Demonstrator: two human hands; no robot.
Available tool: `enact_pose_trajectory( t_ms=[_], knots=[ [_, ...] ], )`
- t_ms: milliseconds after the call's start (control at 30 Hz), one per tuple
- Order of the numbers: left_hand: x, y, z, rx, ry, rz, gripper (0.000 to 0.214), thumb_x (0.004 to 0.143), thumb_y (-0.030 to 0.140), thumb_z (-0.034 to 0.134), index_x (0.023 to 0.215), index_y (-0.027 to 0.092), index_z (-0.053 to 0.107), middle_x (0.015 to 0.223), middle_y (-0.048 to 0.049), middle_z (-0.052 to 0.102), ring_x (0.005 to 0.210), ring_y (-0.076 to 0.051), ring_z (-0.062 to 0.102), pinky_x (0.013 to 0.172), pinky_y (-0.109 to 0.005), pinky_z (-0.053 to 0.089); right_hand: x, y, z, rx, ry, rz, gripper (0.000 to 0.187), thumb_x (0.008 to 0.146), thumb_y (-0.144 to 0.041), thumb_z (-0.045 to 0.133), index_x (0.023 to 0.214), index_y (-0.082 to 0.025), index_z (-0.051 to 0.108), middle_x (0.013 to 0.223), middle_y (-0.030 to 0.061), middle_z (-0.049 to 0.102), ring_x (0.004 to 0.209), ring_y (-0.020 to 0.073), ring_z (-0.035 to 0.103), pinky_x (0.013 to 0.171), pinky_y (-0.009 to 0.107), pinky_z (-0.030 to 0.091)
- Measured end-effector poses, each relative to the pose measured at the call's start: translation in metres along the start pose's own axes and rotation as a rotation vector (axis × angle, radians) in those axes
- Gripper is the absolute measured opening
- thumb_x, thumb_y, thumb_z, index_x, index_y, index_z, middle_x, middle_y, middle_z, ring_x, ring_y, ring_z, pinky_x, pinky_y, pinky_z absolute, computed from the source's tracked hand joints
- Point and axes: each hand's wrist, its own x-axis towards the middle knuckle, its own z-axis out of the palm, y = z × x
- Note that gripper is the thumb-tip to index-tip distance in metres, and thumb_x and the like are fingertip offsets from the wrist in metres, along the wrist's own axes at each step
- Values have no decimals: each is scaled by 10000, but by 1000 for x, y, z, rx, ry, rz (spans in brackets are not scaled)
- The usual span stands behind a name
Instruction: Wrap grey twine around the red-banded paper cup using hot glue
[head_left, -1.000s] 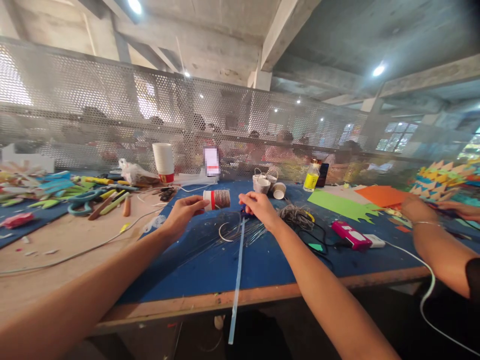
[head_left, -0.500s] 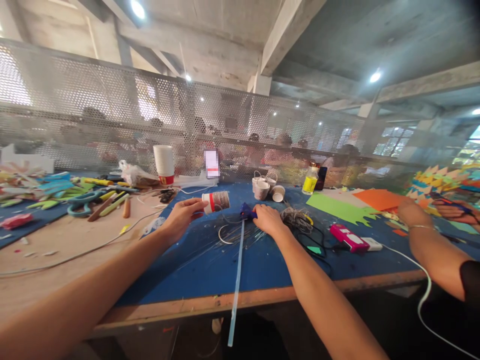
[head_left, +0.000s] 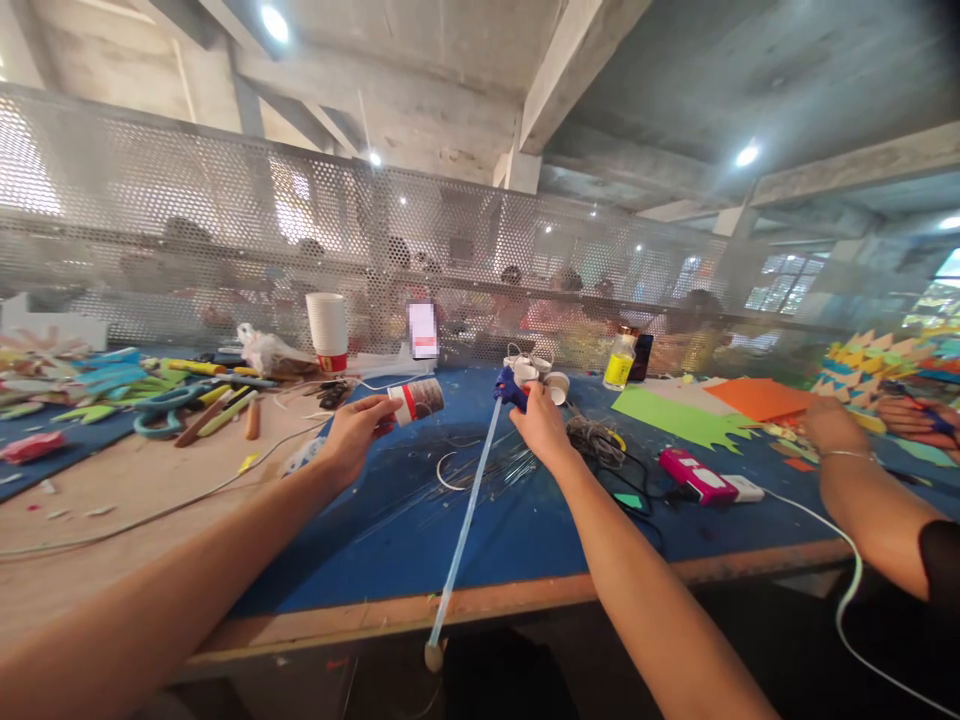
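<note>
Left hand [head_left: 356,432] first: fingers closed round a paper cup [head_left: 418,400], held tipped on its side above the blue table [head_left: 525,530], red band near the fingers, brown string wound round the far half. Over to the right hand [head_left: 541,420], clenched on a blue glue gun [head_left: 508,385], nozzle end up and away from the body. Out of the back of the gun runs a long clear glue stick [head_left: 465,520], slanting down toward the camera and past the table's near edge. Cup and gun sit near each other, not touching. Just behind the right hand, a cluster of small cups [head_left: 556,386]; just beside the wrist, a bundle of twine [head_left: 592,435]. Further right, a pink box [head_left: 694,472], a yellow bottle [head_left: 621,362] and a sheet of green paper [head_left: 675,412]. Off at the far right, a co-worker's hand [head_left: 829,422] rests on the table. Out left, a stack of cups [head_left: 328,325] and teal scissors [head_left: 161,410]
</note>
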Motion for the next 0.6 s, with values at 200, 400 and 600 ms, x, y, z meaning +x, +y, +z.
enact_pose_trajectory(
  t_ms=[200, 400, 600],
  knots=[
    [-5, 3, 1, 69, -49, 37, 260, 637, 396, 784, 734, 170, 702, 744, -24, 671, 691, -149, 584, 660, -246, 440, 5, -7, -1, 431, 43, -18, 300, 891, -364, 508, 1091, -151, 577, 1002, 107, 651, 834, 192, 645, 773, 298, 500],
    [-7, 5, 5, 143, -52, 74, 312, 630, 436, 783, 800, 177, 744, 780, -36, 716, 690, -158, 600, 653, -259, 433, -10, -32, -8, 767, -134, -124, 477, 874, -611, 469, 958, -163, 610, 584, -22, 552, 442, 105, 506, 476, 223, 416],
    [-10, 4, 5, 209, -56, 146, 288, 675, 436, 750, 797, 176, 747, 759, -33, 701, 669, -165, 574, 646, -268, 422, -30, -49, -15, 723, -296, -226, 468, 876, -610, 489, 958, -167, 619, 487, -57, 487, 461, 112, 524, 535, 227, 428]
  ],
)
